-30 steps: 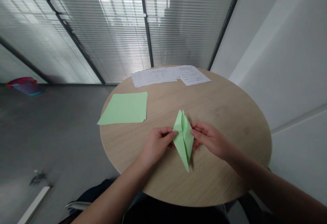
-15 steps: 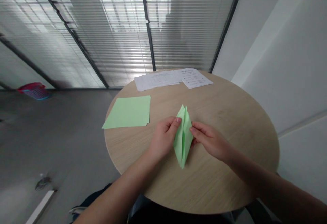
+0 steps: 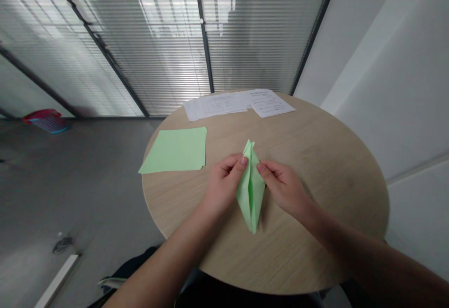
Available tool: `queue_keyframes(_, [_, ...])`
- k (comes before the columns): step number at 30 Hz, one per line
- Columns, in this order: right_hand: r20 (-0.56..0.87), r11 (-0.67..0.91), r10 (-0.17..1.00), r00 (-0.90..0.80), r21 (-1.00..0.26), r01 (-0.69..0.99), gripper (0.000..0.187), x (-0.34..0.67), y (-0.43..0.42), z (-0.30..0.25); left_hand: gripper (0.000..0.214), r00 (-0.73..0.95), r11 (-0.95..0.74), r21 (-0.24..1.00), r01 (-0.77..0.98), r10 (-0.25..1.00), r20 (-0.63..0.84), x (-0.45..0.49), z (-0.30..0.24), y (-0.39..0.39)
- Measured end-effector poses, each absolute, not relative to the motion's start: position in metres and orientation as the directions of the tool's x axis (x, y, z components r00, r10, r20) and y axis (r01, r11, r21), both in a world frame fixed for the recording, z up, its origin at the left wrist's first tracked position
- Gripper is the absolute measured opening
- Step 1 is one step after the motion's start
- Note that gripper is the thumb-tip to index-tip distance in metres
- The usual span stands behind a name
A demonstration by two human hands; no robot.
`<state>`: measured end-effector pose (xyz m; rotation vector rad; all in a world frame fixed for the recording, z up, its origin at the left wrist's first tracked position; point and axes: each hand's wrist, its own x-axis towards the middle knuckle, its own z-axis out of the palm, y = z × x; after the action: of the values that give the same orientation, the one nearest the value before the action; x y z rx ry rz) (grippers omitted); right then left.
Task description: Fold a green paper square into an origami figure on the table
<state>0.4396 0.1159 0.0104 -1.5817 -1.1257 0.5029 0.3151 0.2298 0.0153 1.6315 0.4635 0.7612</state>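
A light green folded paper point(image 3: 251, 194), long and pointed at both ends, lies on the round wooden table point(image 3: 315, 158) in front of me. My left hand point(image 3: 222, 185) pinches its left edge with curled fingers. My right hand point(image 3: 282, 187) pinches its right edge the same way. The two hands press the side flaps toward the centre crease.
A stack of flat green sheets point(image 3: 175, 150) lies at the table's left. White printed papers point(image 3: 238, 102) lie at the far edge. A white wall stands to the right, glass partitions with blinds behind. A pink and blue basket point(image 3: 45, 120) sits on the grey floor far left.
Both hands have moved up the folded paper and closer together, and the shape has narrowed as its sides were pressed inward.
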Motion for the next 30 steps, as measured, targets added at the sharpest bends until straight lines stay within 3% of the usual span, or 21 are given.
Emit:
queue_keyframes(3, [0.234,0.045,0.852,0.467,-0.923,0.382,0.038,0.436,0.116,0.009,0.037,0.733,-0.205,0.974,-0.099,0.646,0.211,0.316,0.018,0.234])
queue_keyframes(6, [0.234,0.053,0.86,0.453,-0.925,0.377,0.037,0.434,0.116,0.005,0.037,0.686,-0.27,0.963,-0.024,0.696,0.212,0.316,0.017,0.232])
queue_keyframes(11, [0.225,0.087,0.844,0.486,-0.953,0.29,0.023,0.426,0.116,-0.003,0.035,0.563,-0.478,0.876,0.06,0.741,0.365,0.317,0.012,0.219])
queue_keyframes(15, [0.173,0.094,0.817,0.55,-0.981,0.169,0.06,0.419,0.115,-0.008,0.031,0.514,-0.543,0.84,0.013,0.724,0.46,0.316,0.014,0.213])
queue_keyframes(17, [0.125,0.094,0.836,0.535,-0.992,0.084,0.066,0.418,0.115,-0.011,0.033,0.49,-0.55,0.835,-0.012,0.725,0.484,0.316,0.014,0.213])
queue_keyframes(21, [0.022,0.062,0.918,0.397,-0.994,-0.087,0.034,0.42,0.119,-0.022,0.039,0.439,-0.471,0.879,-0.077,0.775,0.454,0.317,0.011,0.218])
queue_keyframes(24, [-0.035,0.009,0.939,0.341,-0.992,-0.127,0.035,0.421,0.121,-0.03,0.038,0.42,-0.371,0.916,-0.153,0.815,0.4,0.319,0.005,0.222])
queue_keyframes(27, [-0.066,-0.012,0.937,0.343,-0.987,-0.157,0.036,0.421,0.122,-0.033,0.018,0.416,-0.268,0.936,-0.23,0.842,0.344,0.321,0.002,0.223])
queue_keyframes(28, [-0.075,-0.018,0.934,0.349,-0.986,-0.164,0.036,0.421,0.122,-0.033,0.018,0.412,-0.233,0.939,-0.252,0.852,0.322,0.321,0.002,0.223])
queue_keyframes(30, [-0.079,-0.021,0.933,0.35,-0.986,-0.167,0.036,0.422,0.121,-0.033,0.039,0.413,-0.168,0.944,-0.283,0.867,0.278,0.321,0.002,0.224])
